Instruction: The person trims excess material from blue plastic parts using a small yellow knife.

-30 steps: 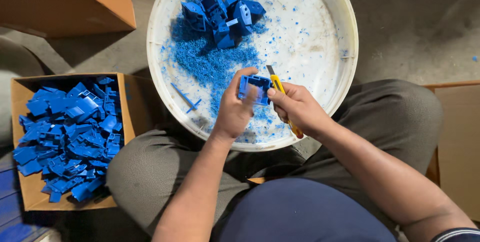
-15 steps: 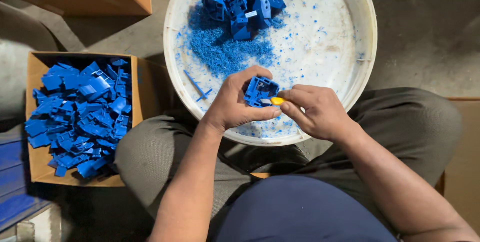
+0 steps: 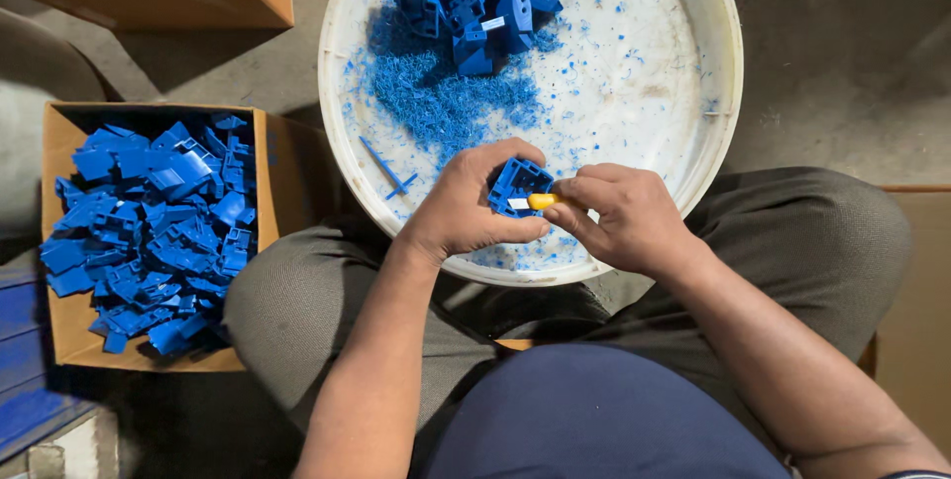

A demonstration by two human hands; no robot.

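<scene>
Evidently trimming is the step in hand: the left hand (image 3: 466, 210) grips a blue plastic part (image 3: 517, 186) over the white tub (image 3: 693, 192) (shavings inside), while the right hand (image 3: 619, 216) pinches a yellow-handled knife (image 3: 540, 202) against it, which needs steadying.

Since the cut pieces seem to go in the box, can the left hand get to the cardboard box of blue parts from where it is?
Probably yes. The cardboard box sits open-topped on the left hand's own side, with only the person's knee between. The hand holds a blue part.
</scene>
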